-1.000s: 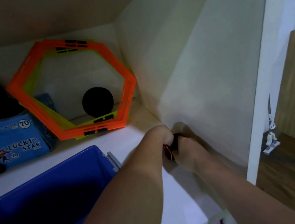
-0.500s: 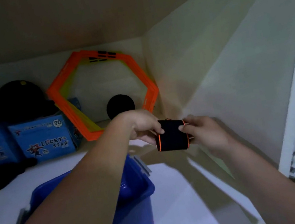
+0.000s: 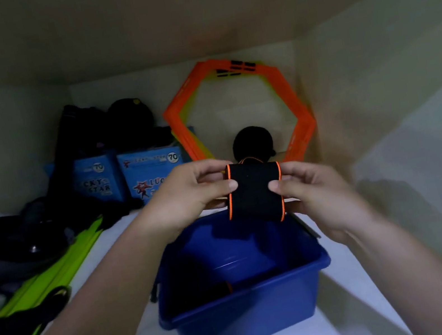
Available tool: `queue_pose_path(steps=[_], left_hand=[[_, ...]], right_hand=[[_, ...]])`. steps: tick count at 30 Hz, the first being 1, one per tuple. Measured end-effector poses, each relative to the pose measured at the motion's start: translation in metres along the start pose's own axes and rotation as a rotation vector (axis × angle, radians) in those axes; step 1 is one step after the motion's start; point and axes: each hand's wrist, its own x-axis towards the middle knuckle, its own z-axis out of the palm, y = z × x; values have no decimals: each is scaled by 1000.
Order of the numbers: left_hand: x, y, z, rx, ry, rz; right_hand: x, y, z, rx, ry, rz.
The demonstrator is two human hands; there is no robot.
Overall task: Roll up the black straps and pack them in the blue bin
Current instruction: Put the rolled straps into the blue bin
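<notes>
A rolled black strap with orange edges [image 3: 254, 191] is held up between both hands, just above the far rim of the blue bin [image 3: 246, 298]. My left hand [image 3: 192, 193] pinches its left end and my right hand [image 3: 312, 195] pinches its right end. The bin stands on the white shelf in front of me. Dark items lie in its bottom, one with an orange edge [image 3: 223, 288]; I cannot make out more of them.
Orange hexagon frames [image 3: 295, 112] lean on the back wall with a black ball [image 3: 252, 144] inside. Blue Lucky Star boxes [image 3: 149, 171] and black gear [image 3: 129, 121] sit at the back left. Green sticks [image 3: 55, 270] and black straps [image 3: 22, 317] lie left. The cabinet wall is close on the right.
Both hands lifted the rolled strap from the shelf beside the right wall and carried it left, over the blue bin. The view has swung left, so the bin is now centred.
</notes>
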Motion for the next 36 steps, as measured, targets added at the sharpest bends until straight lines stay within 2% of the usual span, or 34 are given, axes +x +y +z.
queue_pose_path(steps=[1,5,6,8,10,13,16,23,25,30,36], left_hand=[[-7,-9,-7,84,61,17],[-32,-45,-39,658,403,40],[-36,-55,-48,748,440,-32],[-39,-71,-64,847,389,-295],[-38,-79,-71,795,292,-506],[-34,-83,-74,658,284,-560],[-30,-85,-72,632,330,-526],[-24,-80,-73,601,454,-304],[-23,-77,-74,594,480,-245],[-28,-77,-72,557,558,-119],[-35,-80,-71,494,592,-45]], right_hand=[[-2,5,9,36,8,1],[-14,25,30,93,35,-15],[-16,29,34,80,36,-21],[-19,35,39,44,54,-27],[-19,37,42,12,69,-23],[-20,37,43,-1,75,-23],[-20,39,42,-24,76,-26],[-16,39,43,-143,70,2],[-14,41,42,-316,82,4],[-15,49,49,-971,-6,48],[-18,50,63,-1250,-118,232]])
